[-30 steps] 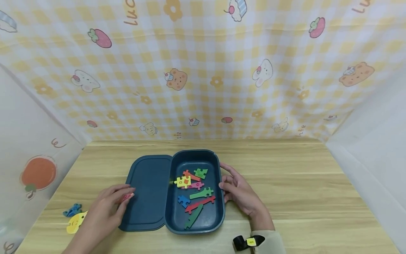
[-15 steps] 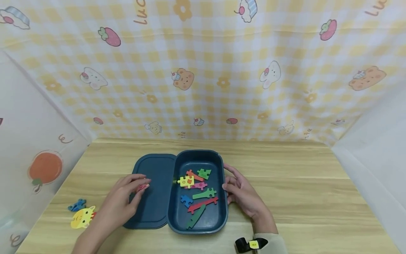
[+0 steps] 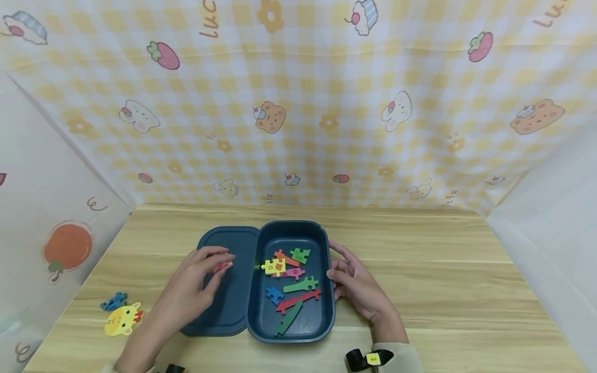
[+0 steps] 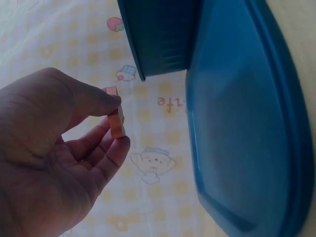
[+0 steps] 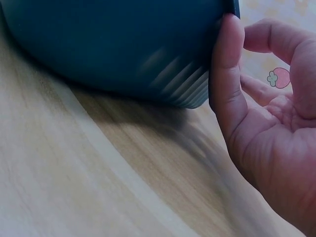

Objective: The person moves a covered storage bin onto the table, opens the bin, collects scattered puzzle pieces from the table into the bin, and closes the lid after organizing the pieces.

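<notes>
In the head view, my left hand (image 3: 193, 280) is above the flat lid (image 3: 228, 305) of a dark blue box (image 3: 332, 311). It pinches a small pink puzzle piece (image 3: 224, 264) between thumb and fingers; the left wrist view shows the orange-looking edge of this puzzle piece (image 4: 116, 121). My right hand (image 3: 361, 287) rests against the box's outer right wall, thumb near the rim, as the right wrist view also shows. Several puzzle pieces lie inside the box, among them a yellow one (image 3: 274, 267), a red one (image 3: 298, 300), a blue one (image 3: 275, 295) and a green one (image 3: 300, 285).
Left of my left forearm, a yellow animal-face piece (image 3: 122, 320) and a blue piece (image 3: 114, 301) lie on the wooden table (image 3: 420, 269). A checked cloth (image 3: 308, 150) hangs behind the table. White side walls stand at left and right.
My left hand has moved right and away from me over the lid, carrying the pink puzzle piece. The right hand stays at the box. The view has shifted slightly.
</notes>
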Motion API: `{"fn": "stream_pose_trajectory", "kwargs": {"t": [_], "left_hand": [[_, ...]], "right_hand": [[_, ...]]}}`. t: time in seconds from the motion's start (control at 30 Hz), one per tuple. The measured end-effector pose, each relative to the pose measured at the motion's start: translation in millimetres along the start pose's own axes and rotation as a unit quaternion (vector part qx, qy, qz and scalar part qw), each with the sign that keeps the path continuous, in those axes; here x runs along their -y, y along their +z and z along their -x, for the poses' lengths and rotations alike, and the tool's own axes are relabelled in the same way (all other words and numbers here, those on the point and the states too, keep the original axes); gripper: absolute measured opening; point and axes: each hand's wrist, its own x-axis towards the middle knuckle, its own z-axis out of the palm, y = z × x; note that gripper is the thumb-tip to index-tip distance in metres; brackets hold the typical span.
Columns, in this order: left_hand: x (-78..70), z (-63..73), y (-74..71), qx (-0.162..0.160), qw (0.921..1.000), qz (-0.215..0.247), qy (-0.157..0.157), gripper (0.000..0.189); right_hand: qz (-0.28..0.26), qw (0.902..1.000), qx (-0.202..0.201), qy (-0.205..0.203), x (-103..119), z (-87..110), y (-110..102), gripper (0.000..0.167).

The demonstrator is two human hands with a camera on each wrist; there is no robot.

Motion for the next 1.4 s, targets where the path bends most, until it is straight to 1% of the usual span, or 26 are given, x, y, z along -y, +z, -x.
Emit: {"fn": "stream_pose_trajectory", "kwargs": {"t": [0.07,0.17,0.3,0.47,0.6,0.87,1.07,1.17,1.4], "left_hand": [[-3.1,-4.1,3.3,0.004,0.9999,0.008,0.008,0.03],[-6.6,-7.3,7.2,0.008,0.9997,0.019,0.011,0.03],[-9.1,-7.9,7.8,0.006,0.9998,0.016,0.004,0.03],[-10.9,-7.0,7.3,0.01,0.9999,0.01,0.003,0.029],[-11.3,-5.9,9.1,0.011,0.9999,0.014,0.0,0.03],[-12.5,-15.6,14.3,-0.004,0.9995,0.019,0.026,0.029],[-15.1,-18.8,15.8,0.005,0.9994,0.027,0.021,0.029],[-16.5,-20.3,17.4,0.006,0.9993,0.027,0.026,0.029],[-23.0,-22.7,21.4,0.021,0.9985,0.043,0.026,0.029]], "right_hand": [[0.002,1.0,-0.006,-0.001,1,1.5,-2,0.075],[0.002,1.0,-0.007,-0.004,2,2.8,-4,0.075],[-0.004,1.0,0.006,-0.005,0,0.3,-1,0.075],[-0.013,0.9999,0.01,-0.001,-3,-3.5,5,0.076],[-0.013,0.9998,0.015,0.0,-3,-5.0,8,0.076],[-0.009,1.0,-0.001,-0.001,1,-1.9,5,0.076],[-0.007,0.9999,-0.007,0.001,0,-0.3,4,0.076],[-0.006,0.9999,-0.01,-0.001,0,0.0,4,0.076],[-0.007,1.0,-0.003,-0.002,0,-1.5,3,0.077]]}}
